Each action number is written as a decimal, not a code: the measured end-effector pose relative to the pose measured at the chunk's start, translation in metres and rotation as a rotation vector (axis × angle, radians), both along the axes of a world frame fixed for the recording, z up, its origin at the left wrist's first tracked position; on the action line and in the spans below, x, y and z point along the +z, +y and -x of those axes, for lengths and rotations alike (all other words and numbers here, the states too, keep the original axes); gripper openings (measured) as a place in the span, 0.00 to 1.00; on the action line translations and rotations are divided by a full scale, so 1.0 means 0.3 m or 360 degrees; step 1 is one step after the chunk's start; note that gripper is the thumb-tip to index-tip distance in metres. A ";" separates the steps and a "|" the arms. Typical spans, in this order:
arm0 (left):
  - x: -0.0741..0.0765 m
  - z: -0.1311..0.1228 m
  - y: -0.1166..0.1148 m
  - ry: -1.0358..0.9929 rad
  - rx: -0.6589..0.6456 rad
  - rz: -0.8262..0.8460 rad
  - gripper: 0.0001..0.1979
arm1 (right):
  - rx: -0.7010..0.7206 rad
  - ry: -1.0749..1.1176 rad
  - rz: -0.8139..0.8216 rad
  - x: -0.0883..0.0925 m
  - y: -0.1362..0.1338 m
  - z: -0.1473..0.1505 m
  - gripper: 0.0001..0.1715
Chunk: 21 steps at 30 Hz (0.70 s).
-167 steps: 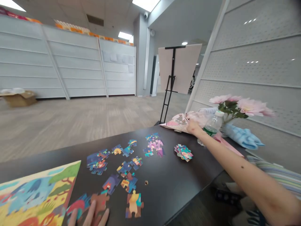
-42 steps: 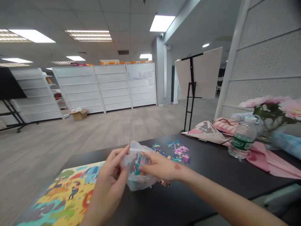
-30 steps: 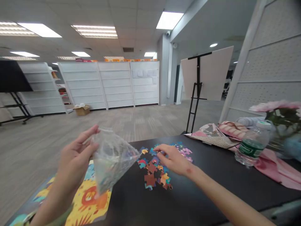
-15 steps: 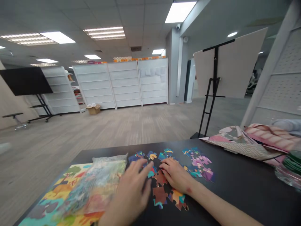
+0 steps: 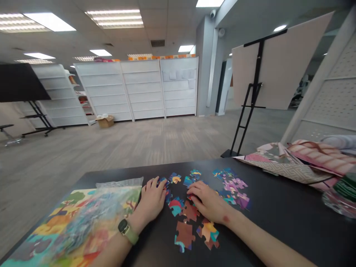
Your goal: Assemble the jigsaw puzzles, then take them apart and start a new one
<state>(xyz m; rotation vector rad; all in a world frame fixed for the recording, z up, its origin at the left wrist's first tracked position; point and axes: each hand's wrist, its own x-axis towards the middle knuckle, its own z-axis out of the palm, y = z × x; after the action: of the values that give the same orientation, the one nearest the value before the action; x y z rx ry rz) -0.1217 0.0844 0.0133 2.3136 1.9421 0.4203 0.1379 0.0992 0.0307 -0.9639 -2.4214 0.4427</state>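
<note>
Both my hands rest on scattered jigsaw puzzle pieces on a black table. My left hand lies flat with its fingertips on small blue pieces. A smartwatch sits on that wrist. My right hand covers part of a pile, its fingers on a red-and-blue piece. Below it lie loose brown puzzle pieces. Farther right is a group of pink and purple pieces. A clear plastic bag lies on a colourful animal-picture puzzle sheet, left of my left hand.
Patterned wrapping material lies at the table's far right, with a clear plastic bottle at the right edge. Beyond the table's far edge are a black easel, white shelving and a cardboard box.
The plastic bag has gone from my hands to the picture sheet. My left hand has moved right onto the pieces, beside my right hand. The view has shifted slightly.
</note>
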 end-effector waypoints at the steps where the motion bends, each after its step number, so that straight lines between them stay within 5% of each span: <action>1: 0.003 -0.011 -0.015 -0.0035 -0.0047 0.0005 0.21 | -0.0008 0.0043 0.0014 0.002 0.005 -0.004 0.14; 10: 0.057 -0.064 -0.053 -0.0440 -0.0484 0.0061 0.21 | -0.0100 0.0100 0.0041 0.014 0.002 0.001 0.15; 15: 0.072 -0.036 -0.049 -0.0538 -0.0505 0.0137 0.24 | -0.0030 -0.0178 -0.0048 0.018 -0.030 0.043 0.21; 21: 0.056 -0.016 -0.041 -0.0601 -0.0433 0.0199 0.26 | -0.0070 -0.0110 0.0093 -0.002 -0.031 0.077 0.08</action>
<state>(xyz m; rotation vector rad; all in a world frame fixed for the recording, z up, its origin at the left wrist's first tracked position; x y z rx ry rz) -0.1170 0.0720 0.0302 2.1829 1.4193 0.6326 0.1147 0.0900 0.0299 -1.0720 -2.4560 0.4742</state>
